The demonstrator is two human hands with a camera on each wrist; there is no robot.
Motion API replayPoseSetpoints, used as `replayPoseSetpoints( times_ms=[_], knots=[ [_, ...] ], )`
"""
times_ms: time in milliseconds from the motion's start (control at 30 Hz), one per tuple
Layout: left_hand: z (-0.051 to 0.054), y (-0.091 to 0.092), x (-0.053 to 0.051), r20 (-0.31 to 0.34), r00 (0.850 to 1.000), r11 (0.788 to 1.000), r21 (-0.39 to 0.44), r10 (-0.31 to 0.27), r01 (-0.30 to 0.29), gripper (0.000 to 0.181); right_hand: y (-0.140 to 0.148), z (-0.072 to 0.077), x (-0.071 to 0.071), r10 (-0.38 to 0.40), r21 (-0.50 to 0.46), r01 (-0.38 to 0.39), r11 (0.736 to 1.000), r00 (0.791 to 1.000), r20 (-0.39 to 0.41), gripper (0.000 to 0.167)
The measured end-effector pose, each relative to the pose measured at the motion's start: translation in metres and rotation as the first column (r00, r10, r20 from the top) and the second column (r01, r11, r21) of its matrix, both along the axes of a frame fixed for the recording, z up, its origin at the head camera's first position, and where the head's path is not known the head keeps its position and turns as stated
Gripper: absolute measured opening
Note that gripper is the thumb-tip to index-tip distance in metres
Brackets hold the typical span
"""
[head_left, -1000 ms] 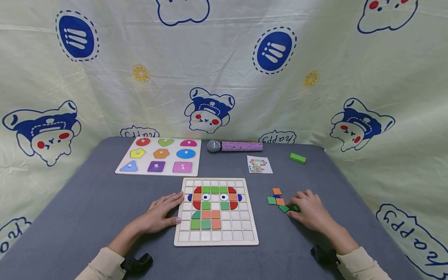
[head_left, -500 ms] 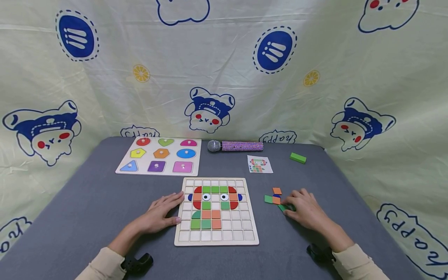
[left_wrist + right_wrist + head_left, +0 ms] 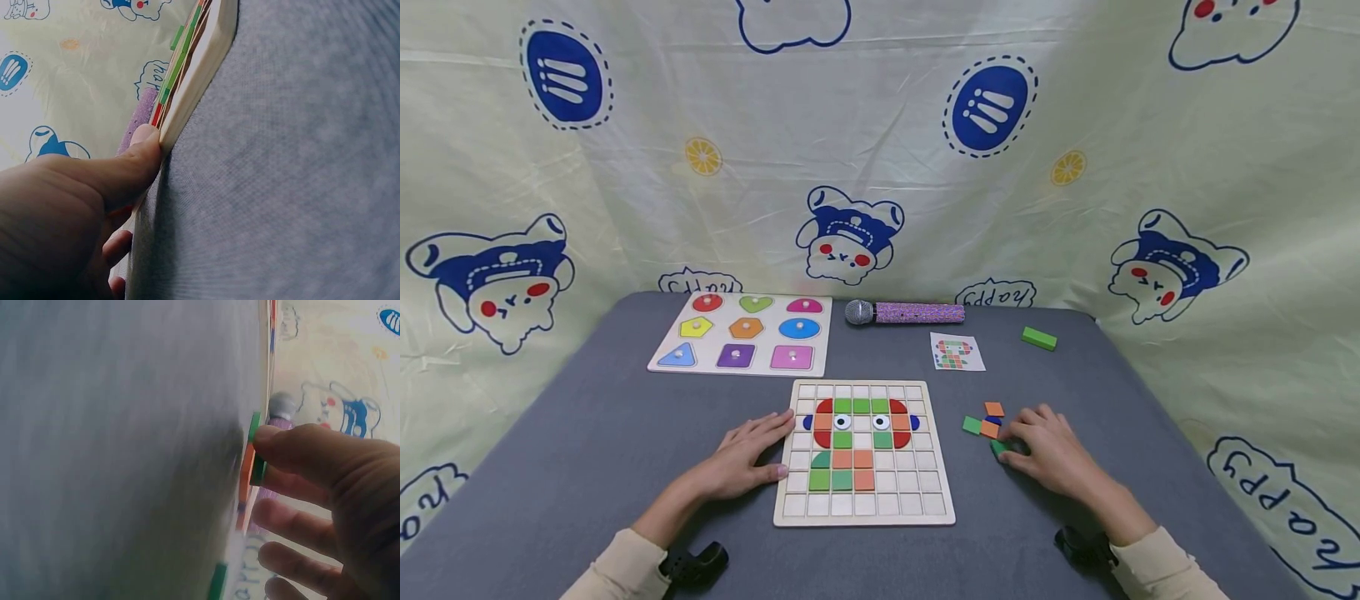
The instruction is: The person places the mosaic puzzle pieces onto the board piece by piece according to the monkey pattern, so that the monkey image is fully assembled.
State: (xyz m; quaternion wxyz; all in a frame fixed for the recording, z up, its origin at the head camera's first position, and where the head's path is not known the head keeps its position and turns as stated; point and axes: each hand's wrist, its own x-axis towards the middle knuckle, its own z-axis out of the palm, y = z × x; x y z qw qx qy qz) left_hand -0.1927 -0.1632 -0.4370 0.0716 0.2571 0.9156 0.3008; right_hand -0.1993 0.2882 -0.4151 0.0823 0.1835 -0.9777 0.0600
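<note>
My left hand (image 3: 748,454) rests against the left edge of a wooden grid board (image 3: 910,505), fingers fairly straight, the thumb (image 3: 147,140) touching its side. Coloured tiles fill part of the grid as a face with two eye tiles (image 3: 842,422) and a body below. Right of the board, my right hand (image 3: 1047,450) pinches a dark green tile (image 3: 258,472) between thumb and forefinger. By its fingertips lie another green tile (image 3: 997,448), orange tiles (image 3: 990,429), a lighter green tile (image 3: 972,426) and a partly covered blue piece (image 3: 993,419).
Behind the board lie a shape puzzle (image 3: 715,354), a glittery purple microphone (image 3: 917,313) and a small picture card (image 3: 966,362). A long green block (image 3: 1039,337) sits at the back right. A patterned cloth (image 3: 880,125) hangs behind the table.
My right hand has shifted slightly left, and the small green and orange tiles by it have slid left too. The left hand and the board have stayed still.
</note>
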Motion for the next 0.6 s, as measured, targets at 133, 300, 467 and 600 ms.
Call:
replayPoseSetpoints(
  times_ms=[133, 300, 467, 600],
  knots=[
    [0.000, 0.000, 0.000, 0.007, 1.000, 1.000, 0.004, 0.006, -0.006, 0.069, -0.012, 0.003, 0.005, 0.045, -0.019, -0.046, 0.999, 0.998, -0.043, 0.020],
    [0.001, 0.000, 0.001, 0.006, 1.000, 1.000, 0.007, 0.005, -0.005, 0.069, -0.033, 0.005, 0.011, 0.132, -0.039, -0.137, 0.990, 0.986, -0.097, 0.022],
    [0.000, 0.000, 0.001, 0.001, 1.000, 1.000, 0.004, 0.003, -0.003, 0.069, -0.057, 0.007, 0.017, 0.184, -0.030, -0.187, 0.982, 0.980, -0.081, 0.023],
    [0.000, 0.000, 0.000, 0.001, 1.000, 1.000, 0.005, 0.004, -0.004, 0.069, -0.076, 0.006, 0.022, 0.216, -0.024, -0.218, 0.976, 0.974, -0.069, 0.023]
  ],
)
